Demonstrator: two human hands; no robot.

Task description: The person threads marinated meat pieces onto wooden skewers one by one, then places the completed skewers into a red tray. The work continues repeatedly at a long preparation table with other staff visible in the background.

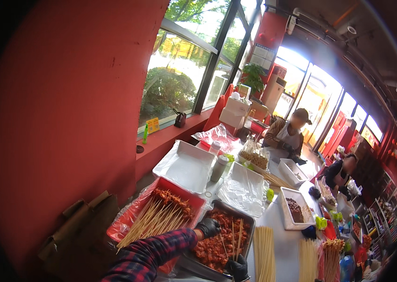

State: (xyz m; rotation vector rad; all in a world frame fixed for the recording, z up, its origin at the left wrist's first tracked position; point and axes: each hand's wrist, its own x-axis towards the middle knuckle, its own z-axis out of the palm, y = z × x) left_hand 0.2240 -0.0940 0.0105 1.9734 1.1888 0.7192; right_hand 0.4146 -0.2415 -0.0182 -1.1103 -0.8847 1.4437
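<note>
My left hand (208,228), in a black glove below a plaid sleeve, rests at the upper left of a metal tray (251,231) of red marinated meat pieces (216,248). Its fingers are curled at the meat; whether they pinch a piece is hidden. My right hand (238,268), also black-gloved, is at the tray's near right edge, closed around several bamboo skewers (238,239) that point up over the meat. Left of the tray, a red plastic-lined bin (198,201) holds many skewers threaded with red meat (172,199). A bundle of bare bamboo skewers (264,253) lies right of the tray.
Two lined white trays (184,164) (244,183) and a grey-bodied bottle (219,169) stand beyond. A white bin (299,225) holds dark meat. More skewer bundles (307,261) lie right. Two people (286,135) (339,174) work farther along. Cardboard (78,229) leans by the red wall.
</note>
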